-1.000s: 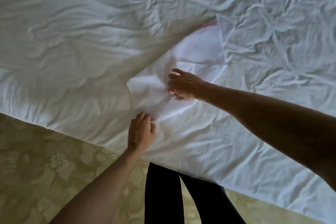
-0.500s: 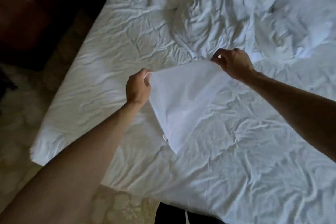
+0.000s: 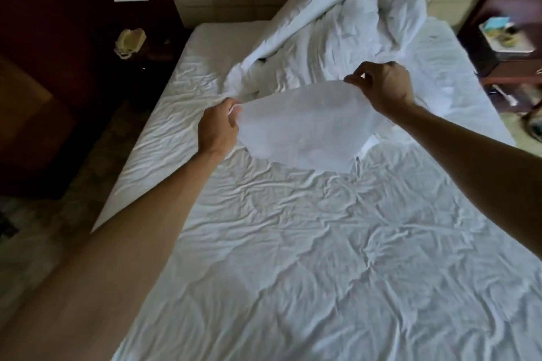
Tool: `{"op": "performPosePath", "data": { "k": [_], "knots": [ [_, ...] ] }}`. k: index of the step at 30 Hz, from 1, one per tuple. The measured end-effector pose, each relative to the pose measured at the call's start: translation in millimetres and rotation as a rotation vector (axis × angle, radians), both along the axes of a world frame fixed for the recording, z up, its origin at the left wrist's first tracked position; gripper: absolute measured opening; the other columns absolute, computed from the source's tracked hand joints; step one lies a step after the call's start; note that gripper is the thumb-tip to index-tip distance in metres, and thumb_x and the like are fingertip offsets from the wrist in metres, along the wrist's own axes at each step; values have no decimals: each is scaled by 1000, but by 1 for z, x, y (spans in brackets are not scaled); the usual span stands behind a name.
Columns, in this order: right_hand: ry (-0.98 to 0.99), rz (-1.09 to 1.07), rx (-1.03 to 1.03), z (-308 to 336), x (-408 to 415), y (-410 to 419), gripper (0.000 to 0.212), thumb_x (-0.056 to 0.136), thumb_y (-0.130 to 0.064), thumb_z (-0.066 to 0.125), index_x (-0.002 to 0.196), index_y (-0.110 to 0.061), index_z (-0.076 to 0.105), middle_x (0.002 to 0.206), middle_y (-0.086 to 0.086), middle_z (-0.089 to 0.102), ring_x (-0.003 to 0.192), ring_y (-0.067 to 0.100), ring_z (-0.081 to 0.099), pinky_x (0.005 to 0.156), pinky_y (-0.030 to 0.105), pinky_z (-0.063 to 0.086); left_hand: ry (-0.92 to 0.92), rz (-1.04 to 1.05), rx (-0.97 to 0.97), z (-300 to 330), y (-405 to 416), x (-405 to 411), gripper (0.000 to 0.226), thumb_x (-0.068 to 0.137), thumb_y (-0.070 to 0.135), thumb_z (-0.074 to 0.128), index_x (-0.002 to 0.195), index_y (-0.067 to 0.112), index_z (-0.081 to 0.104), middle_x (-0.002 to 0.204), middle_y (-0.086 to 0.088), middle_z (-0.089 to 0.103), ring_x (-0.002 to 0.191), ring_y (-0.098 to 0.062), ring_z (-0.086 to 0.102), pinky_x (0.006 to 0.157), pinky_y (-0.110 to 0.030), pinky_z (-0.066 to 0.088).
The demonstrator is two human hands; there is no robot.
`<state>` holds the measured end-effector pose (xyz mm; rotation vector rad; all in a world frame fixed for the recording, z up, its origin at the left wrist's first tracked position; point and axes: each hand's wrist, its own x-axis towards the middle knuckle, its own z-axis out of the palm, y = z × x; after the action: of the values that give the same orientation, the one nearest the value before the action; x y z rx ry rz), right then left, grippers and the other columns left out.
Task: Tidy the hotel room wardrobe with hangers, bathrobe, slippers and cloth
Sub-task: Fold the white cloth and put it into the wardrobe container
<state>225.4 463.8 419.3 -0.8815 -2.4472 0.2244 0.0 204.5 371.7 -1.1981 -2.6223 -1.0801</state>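
A thin white cloth (image 3: 302,129) hangs spread in the air above the bed, stretched between both hands. My left hand (image 3: 217,129) pinches its left corner. My right hand (image 3: 384,85) pinches its upper right corner, held a little higher and farther away. The cloth's lower edge sags toward the wrinkled white bed sheet (image 3: 308,243). No hangers, bathrobe or slippers can be seen.
A crumpled white duvet (image 3: 337,35) lies heaped at the head of the bed. A dark bedside table with a pale telephone (image 3: 130,41) stands at the left. Another wooden nightstand (image 3: 510,47) stands at the right. Patterned carpet (image 3: 58,214) runs along the bed's left side.
Both hands took the cloth off the sheet and lifted it, spreading it between them. The view has tilted up from the bed's edge to show the headboard and nightstands.
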Motion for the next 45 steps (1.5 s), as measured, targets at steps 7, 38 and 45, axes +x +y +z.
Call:
{"op": "performPosePath", "data": {
  "k": [7, 38, 45],
  "knots": [
    [-127, -60, -234, -119, 57, -55, 33, 91, -47, 66, 92, -16, 76, 76, 10, 72, 77, 36, 68, 64, 32, 41, -132, -65, -213, -99, -51, 47, 22, 99, 10, 51, 114, 12, 67, 109, -12, 72, 101, -35, 66, 77, -40, 51],
    [-443, 127, -472, -402, 186, -168, 27, 74, -45, 81, 72, -19, 76, 72, -4, 70, 62, 23, 68, 55, 30, 45, -498, -61, -521, -368, -162, 114, 11, 95, 20, 59, 96, 19, 70, 87, -6, 73, 85, -32, 65, 63, -28, 38],
    [-331, -25, -452, -388, 126, -93, 18, 80, -29, 82, 80, -12, 77, 78, 8, 72, 76, 32, 70, 70, 35, 44, -459, 25, -405, -359, -93, 62, 22, 94, 18, 64, 110, 7, 73, 105, -14, 75, 96, -32, 69, 72, -28, 45]
  ]
}}
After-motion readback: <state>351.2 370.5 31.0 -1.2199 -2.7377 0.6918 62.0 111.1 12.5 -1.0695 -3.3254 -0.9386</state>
